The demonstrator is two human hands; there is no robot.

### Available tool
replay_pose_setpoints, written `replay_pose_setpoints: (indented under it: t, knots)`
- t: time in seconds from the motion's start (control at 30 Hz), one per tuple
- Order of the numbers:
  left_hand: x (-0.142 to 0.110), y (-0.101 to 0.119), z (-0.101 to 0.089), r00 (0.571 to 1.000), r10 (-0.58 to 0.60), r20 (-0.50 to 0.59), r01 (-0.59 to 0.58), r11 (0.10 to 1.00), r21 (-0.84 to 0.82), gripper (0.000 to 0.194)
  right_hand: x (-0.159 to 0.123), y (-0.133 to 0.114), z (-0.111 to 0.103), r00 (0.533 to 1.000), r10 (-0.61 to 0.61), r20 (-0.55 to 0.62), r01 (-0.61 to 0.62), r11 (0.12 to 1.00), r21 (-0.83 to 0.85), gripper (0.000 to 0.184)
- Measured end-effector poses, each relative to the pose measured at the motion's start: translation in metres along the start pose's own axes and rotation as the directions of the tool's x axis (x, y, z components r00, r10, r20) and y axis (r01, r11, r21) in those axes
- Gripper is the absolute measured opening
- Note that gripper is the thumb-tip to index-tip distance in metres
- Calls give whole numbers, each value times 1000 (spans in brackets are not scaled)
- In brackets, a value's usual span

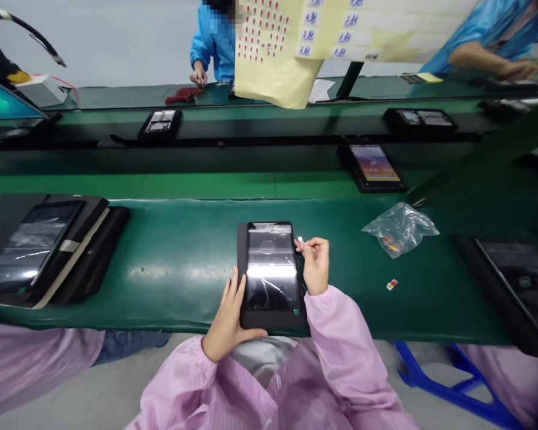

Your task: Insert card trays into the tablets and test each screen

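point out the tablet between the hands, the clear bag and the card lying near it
Tablet [272, 263]: head view, screen's middle
Clear bag [406, 226]: head view, crumpled plastic
Card [391, 285]: head view, face's middle

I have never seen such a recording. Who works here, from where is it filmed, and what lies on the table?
You see a person's left hand and right hand, both bare, no robot. The picture comes from a camera on that person's head, looking forward and down. On the green table lies a tablet in a black holder. The left hand rests against the holder's lower left; the right hand holds a small card beside the tablet's upper right edge. Further right are a second card and a plastic bag; at far left, another tablet lies on a dark stack.
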State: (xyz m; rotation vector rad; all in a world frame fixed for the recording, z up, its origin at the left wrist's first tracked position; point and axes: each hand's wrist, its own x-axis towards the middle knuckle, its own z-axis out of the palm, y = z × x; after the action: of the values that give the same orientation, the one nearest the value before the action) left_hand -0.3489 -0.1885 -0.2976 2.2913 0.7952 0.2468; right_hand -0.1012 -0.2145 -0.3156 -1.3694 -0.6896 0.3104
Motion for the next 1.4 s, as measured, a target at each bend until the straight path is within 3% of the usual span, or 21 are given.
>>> replay_pose_setpoints:
  t: [0.17,0.3,0.47,0.63,0.83,0.93,1.03,1.13,1.27,1.4]
  knots:
    - [-1,-6,6,998,51,-27,-50,999,13,112,0,-5,2,994,-62,88,70,993,-94,7]
    - [-1,-11,9,997,63,-37,-64,998,-21,118,-5,-10,6,986,-103,135,120,985,-127,7]
    - [-1,-11,8,998,19,-60,-28,988,-154,130,-11,-14,17,985,-99,142,116,986,-118,4]
    - [-1,-11,7,996,-33,-82,13,971,-241,117,-13,-19,28,980,-81,181,102,989,-109,8]
    - [0,-10,5,993,-77,-85,49,953,-299,105,-8,-39,-3,958,-66,280,104,987,-123,7]
    - [1,-10,2,994,-85,-68,59,946,-317,106,-13,-59,-24,882,-86,464,145,985,-95,1]
    - [3,-10,-2,994,-88,-63,60,935,-348,104,-22,-74,-36,730,-89,678,185,980,-72,10]
    - [6,-9,-5,994,-90,-64,59,924,-377,100,-28,-77,-38,619,-70,782,194,979,-67,13]
    - [8,-7,-7,994,-95,-53,66,912,-405,97,-28,-72,-32,540,-62,840,197,979,-54,12]
    - [9,-4,-8,995,-97,-26,78,912,-402,99,-24,-71,-23,498,-98,862,236,972,-25,12]
